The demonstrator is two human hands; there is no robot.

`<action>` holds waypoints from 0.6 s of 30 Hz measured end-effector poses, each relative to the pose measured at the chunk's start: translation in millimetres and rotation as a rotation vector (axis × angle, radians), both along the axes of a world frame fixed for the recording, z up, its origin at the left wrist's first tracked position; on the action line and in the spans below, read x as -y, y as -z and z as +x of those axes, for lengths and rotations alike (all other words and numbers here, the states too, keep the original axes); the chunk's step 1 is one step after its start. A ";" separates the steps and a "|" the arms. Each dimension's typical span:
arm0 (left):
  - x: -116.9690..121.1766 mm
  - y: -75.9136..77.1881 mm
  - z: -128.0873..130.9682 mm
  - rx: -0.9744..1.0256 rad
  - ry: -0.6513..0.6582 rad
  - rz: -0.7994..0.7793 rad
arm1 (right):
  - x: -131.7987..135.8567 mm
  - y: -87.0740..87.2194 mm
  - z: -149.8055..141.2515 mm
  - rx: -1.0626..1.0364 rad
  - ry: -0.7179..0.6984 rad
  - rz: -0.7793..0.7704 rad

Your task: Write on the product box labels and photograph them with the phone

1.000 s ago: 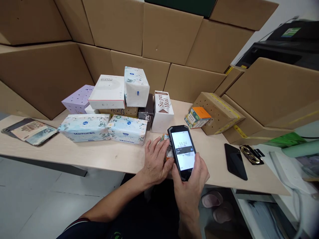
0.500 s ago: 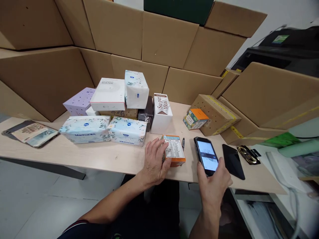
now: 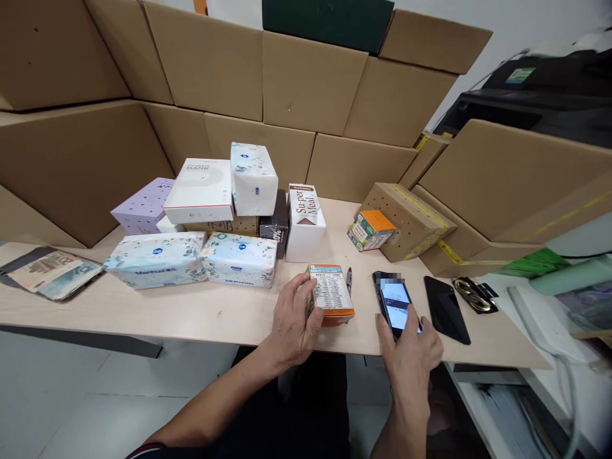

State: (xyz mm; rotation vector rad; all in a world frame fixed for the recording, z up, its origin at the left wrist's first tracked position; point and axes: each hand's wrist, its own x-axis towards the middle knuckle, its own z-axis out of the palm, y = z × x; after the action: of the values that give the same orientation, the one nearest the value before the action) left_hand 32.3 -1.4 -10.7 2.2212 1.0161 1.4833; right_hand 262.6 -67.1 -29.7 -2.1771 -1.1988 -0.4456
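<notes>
Two hands at work: your left hand (image 3: 295, 320) rests parted fingers against the orange-edged box (image 3: 331, 294) on the table (image 3: 234, 315), likely steadying it; your right hand (image 3: 412, 344) clasps the phone (image 3: 394, 302) low, leaving its upper part uncovered, near a black slab (image 3: 447, 310)

I had the orange-edged carton (image 3: 331, 294) lying with its text-printed face upward near the front edge of the table (image 3: 239, 315), and the black phone (image 3: 396, 302), screen lit and facing up, to its right.
</notes>
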 end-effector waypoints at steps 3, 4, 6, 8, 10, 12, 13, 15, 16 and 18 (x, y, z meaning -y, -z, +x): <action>0.4 2.9 -0.1 0.037 0.041 -0.065 | 5.4 -21.8 -20.7 -0.053 -0.120 0.042; 0.6 3.9 -0.3 0.056 0.060 -0.086 | 7.1 -30.8 -31.8 -0.138 -0.213 0.043; 0.8 5.6 -0.9 0.110 0.102 -0.124 | 8.3 -47.4 -58.3 -0.287 -0.394 -0.005; 0.9 6.6 -1.9 0.194 0.143 -0.153 | 5.1 -58.4 -85.0 -0.264 -0.528 -0.076; 1.1 6.8 -2.9 0.288 0.172 -0.185 | -2.0 -62.3 -105.4 -0.151 -0.545 -0.135; 1.4 6.8 -3.5 0.363 0.189 -0.219 | -10.3 -61.4 -115.4 -0.067 -0.483 -0.177; 1.7 7.0 -3.6 0.389 0.196 -0.235 | -13.8 -60.5 -115.9 -0.054 -0.451 -0.185; 2.4 7.6 -3.4 0.420 0.210 -0.255 | -19.0 -61.0 -108.6 -0.074 -0.454 -0.151; 2.8 8.0 -3.2 0.424 0.213 -0.260 | -21.0 -63.3 -101.2 -0.093 -0.475 -0.108; 3.4 8.4 -3.0 0.405 0.208 -0.254 | -26.6 -73.0 -81.2 -0.121 -0.508 0.016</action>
State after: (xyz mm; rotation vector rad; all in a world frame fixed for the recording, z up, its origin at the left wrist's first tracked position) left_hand 29.3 -4.8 -19.0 1.7013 0.7676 1.5280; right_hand 181.5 -40.5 43.2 -1.7654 -1.6015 -0.1039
